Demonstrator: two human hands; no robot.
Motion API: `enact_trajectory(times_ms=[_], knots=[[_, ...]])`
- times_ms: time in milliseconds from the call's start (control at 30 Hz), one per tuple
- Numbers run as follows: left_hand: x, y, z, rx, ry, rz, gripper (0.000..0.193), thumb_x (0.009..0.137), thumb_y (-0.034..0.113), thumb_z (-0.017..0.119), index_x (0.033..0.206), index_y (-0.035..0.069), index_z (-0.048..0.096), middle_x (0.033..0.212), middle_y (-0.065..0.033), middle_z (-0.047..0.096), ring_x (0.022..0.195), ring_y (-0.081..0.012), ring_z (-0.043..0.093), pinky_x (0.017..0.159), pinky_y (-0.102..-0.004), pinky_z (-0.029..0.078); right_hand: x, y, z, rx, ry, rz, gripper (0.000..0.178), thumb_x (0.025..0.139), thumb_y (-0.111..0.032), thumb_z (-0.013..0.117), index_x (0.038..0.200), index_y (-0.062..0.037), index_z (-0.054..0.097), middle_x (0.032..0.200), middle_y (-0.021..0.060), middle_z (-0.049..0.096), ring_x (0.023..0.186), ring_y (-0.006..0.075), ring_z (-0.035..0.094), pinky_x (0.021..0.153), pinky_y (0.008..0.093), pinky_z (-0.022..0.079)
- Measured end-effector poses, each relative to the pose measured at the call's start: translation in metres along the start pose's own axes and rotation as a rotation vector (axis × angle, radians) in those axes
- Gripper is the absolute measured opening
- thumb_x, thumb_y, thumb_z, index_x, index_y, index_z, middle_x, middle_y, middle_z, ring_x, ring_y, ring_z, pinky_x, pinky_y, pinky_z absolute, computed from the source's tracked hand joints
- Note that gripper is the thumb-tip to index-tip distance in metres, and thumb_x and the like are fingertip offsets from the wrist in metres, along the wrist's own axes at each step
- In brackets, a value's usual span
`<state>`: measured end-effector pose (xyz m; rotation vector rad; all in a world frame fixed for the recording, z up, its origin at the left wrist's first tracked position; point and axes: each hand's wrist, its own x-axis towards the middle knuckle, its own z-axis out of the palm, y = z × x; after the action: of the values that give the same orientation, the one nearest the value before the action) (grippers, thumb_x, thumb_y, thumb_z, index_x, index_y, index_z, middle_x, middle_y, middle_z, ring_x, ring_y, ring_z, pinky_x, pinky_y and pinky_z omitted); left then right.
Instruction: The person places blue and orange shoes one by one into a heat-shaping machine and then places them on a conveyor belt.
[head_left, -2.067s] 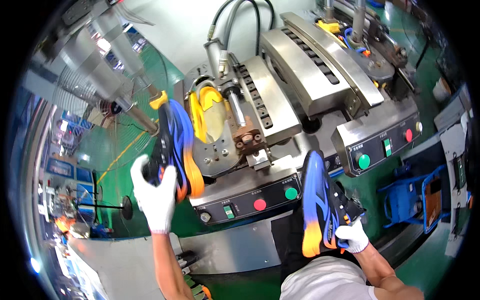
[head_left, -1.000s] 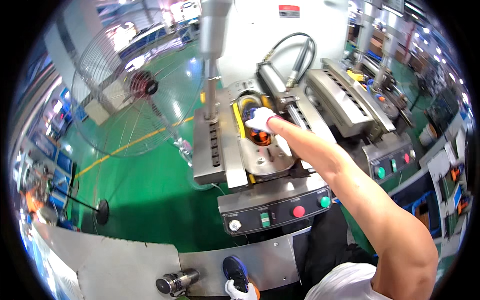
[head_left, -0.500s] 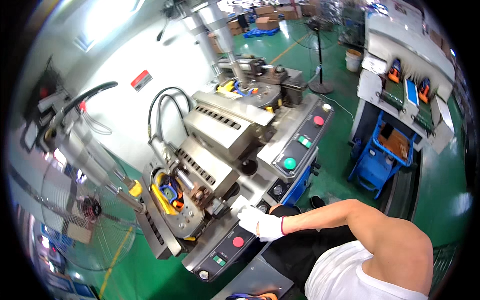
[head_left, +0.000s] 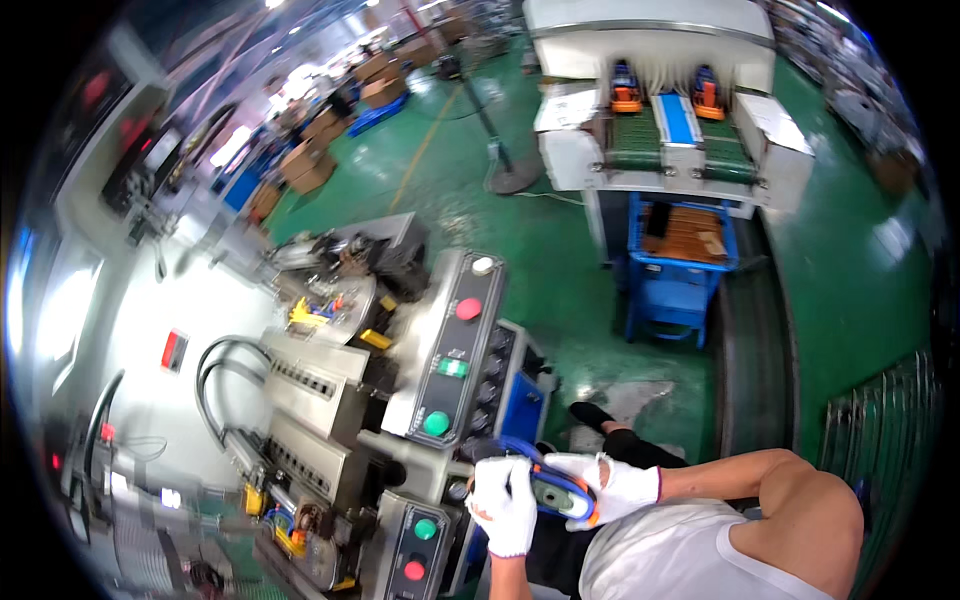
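Note:
A blue shoe [head_left: 556,494] with orange edging and a pale grey-green patch is held between my hands, in front of my body. My left hand [head_left: 502,503], in a white knitted glove, grips one side of it with the fingers bent. From the other side my right hand [head_left: 618,488], gloved too, closes round it. Part of the shoe is hidden by the gloves. Just left of my hands stands a metal shoe-shaping machine with a control panel [head_left: 412,545] bearing a green and a red button. Another shoe piece in yellow and blue [head_left: 290,530] sits in its near clamp.
A longer control panel [head_left: 460,350] rises ahead of my hands. Beyond it, a conveyor machine [head_left: 655,60] carries two orange and blue shoes [head_left: 708,92]. A blue cart [head_left: 668,300] stands before it. A metal rack [head_left: 880,450] is at the right, a fan base [head_left: 515,178] farther off.
The view has swung right, toward the conveyor. My right hand has left the machine's front edge, my left hand has come into view, and both now hold a shoe.

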<state>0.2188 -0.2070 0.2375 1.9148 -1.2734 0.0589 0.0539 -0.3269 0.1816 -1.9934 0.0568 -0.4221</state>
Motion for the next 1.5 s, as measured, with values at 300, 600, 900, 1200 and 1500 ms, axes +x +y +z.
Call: enact_trajectory(times_ms=[300,600,900,1200,1500], knots=[[0.107,0.117,0.090,-0.349,-0.392,0.633,0.072,0.071,0.019,0.092,0.134,0.001,0.063,0.140,-0.0253,0.062,0.126,-0.0438,0.063,0.106,-0.0483,0.052,0.016,0.104,-0.208,-0.020,1.097,0.035,0.061,0.085,-0.014,0.084,0.139,-0.0017,0.060,0.133,0.0147,0.067,0.117,0.0268,0.068,0.106,0.0436,0.053],[-0.031,-0.008,0.118,-0.321,-0.467,-0.177,0.048,0.092,0.014,0.080,0.134,-0.001,0.061,0.132,-0.0230,0.063,0.115,-0.0364,0.067,0.095,-0.0425,0.058,0.124,0.246,-0.536,-0.515,1.326,0.668,0.103,0.075,-0.068,0.080,0.144,0.0046,0.055,0.134,0.0260,0.067,0.120,0.0363,0.068,0.104,0.0409,0.052],[-0.113,-0.044,0.033,-0.034,-0.145,-0.599,0.033,0.095,0.009,0.073,0.126,-0.002,0.065,0.122,-0.0228,0.066,0.106,-0.0362,0.070,0.094,-0.0436,0.057,0.105,0.284,-0.545,-1.320,0.570,0.400,0.055,0.100,-0.045,0.069,0.137,-0.0046,0.066,0.119,0.0147,0.075,0.099,0.0259,0.072,0.094,0.0382,0.054],[-0.462,0.018,-0.037,0.202,0.715,-1.719,0.033,0.104,0.024,0.065,0.129,0.002,0.065,0.105,-0.0150,0.072,0.090,-0.0215,0.070,0.084,-0.0368,0.056,0.064,0.254,-0.061,0.221,0.404,0.691,0.078,0.100,-0.021,0.076,0.160,0.0042,0.033,0.159,0.0215,0.044,0.121,0.0251,0.065,0.099,0.0350,0.059],[-0.640,0.338,0.064,1.054,0.953,-2.965,0.080,0.098,0.068,0.056,0.144,0.003,0.056,0.140,-0.0233,0.063,0.124,-0.0447,0.062,0.102,-0.0544,0.050,0.105,0.164,0.063,-0.070,-0.344,0.385,0.067,0.103,-0.013,0.070,0.162,-0.0050,0.038,0.152,0.0178,0.054,0.130,0.0239,0.061,0.104,0.0360,0.055]])
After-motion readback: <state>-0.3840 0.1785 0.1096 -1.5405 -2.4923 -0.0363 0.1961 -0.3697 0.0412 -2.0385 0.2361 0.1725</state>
